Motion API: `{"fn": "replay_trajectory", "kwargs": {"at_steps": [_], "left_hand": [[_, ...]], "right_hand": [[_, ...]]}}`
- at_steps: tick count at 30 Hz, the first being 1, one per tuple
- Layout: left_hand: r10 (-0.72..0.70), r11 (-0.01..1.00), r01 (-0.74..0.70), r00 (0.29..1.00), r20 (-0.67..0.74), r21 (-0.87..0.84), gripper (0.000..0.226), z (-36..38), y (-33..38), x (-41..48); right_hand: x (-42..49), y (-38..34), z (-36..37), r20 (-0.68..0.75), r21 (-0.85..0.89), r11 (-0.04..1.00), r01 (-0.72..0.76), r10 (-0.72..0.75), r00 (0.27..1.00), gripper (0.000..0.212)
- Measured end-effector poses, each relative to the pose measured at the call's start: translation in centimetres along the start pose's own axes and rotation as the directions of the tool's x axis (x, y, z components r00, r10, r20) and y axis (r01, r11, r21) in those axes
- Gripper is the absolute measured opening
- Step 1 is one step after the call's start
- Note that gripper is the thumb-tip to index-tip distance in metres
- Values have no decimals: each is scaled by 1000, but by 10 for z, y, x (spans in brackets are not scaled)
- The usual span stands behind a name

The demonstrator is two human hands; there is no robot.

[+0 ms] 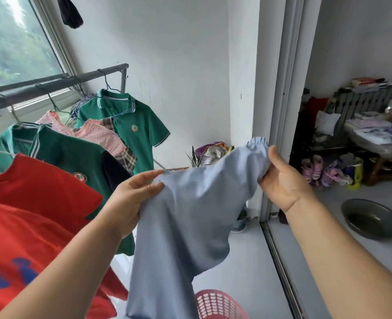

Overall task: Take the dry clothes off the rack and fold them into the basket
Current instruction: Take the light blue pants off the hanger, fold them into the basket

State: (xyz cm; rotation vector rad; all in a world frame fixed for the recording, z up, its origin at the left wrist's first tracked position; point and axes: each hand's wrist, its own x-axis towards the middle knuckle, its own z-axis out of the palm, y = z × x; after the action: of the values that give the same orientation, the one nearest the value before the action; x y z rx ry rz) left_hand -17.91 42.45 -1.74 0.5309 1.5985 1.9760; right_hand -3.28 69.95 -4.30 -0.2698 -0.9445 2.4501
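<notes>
Beside the rack, left hand and right hand clutch (apparently) blue trousers

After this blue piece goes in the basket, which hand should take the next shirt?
Left, probably: both grip the blue garment, but the left hand is beside the green shirt on the rack; the right hand is by the door frame.

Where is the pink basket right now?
Head view, bottom edge just right of centre: the pink basket sits on the floor, partly behind the hanging blue garment.
</notes>
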Motion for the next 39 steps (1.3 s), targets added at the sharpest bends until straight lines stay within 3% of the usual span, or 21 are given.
{"fn": "replay_trajectory", "kwargs": {"at_steps": [1,3,5,6,10,15,17,19,20,22,23,28,31,34,39], "left_hand": [[26,999,-26,999,-29,-27,30,2,5,2],[56,995,-60,997,-57,-74,27,7,14,7],[67,993,-73,996,-64,-92,26,11,22,10],[67,993,-74,994,-81,-89,26,12,25,11],[33,997,-49,973,-231,-65,26,-3,20,12],[-12,1000,9,948,-318,-9,24,-25,3,4],[-45,999,38,939,-342,-27,21,-31,-5,1],[-99,994,74,921,-376,-79,21,-38,-13,-1],[-122,991,89,913,-388,-101,21,-41,-17,-1],[-144,989,112,899,-413,-101,20,-47,-26,-2],[-144,989,125,893,-427,-73,20,-50,-30,-1],[-38,941,211,844,-535,265,17,-81,-46,-3],[18,891,222,854,-520,396,16,-92,-53,-5],[-30,883,262,860,-509,390,16,-94,-63,-7],[-163,916,325,836,-525,233,19,-97,-59,-7]], "right_hand": [[-3,6,1,66,-23,1000,7,-5,998,43],[-10,34,-7,27,-295,949,-107,120,992,68],[-17,68,-16,-67,-529,808,-261,267,961,63],[-20,78,-18,-79,-549,782,-294,302,950,52],[-15,75,-17,-149,-395,872,-290,251,957,21],[-3,53,-2,-89,-348,910,-225,207,974,37],[-6,46,-3,33,-307,927,-215,236,971,53],[-16,56,-11,93,-468,837,-283,365,926,66],[-21,66,-17,64,-613,723,-317,446,893,71],[-26,86,-31,-40,-807,487,-335,521,853,55],[-26,92,-37,-85,-826,446,-345,506,858,43],[-22,99,-42,-116,-746,555,-367,435,893,54],[-26,106,-43,-123,-780,531,-332,391,912,61],[-28,117,-51,-161,-842,452,-294,310,937,81],[-26,114,-46,-124,-792,548,-268,286,950,82]]}}
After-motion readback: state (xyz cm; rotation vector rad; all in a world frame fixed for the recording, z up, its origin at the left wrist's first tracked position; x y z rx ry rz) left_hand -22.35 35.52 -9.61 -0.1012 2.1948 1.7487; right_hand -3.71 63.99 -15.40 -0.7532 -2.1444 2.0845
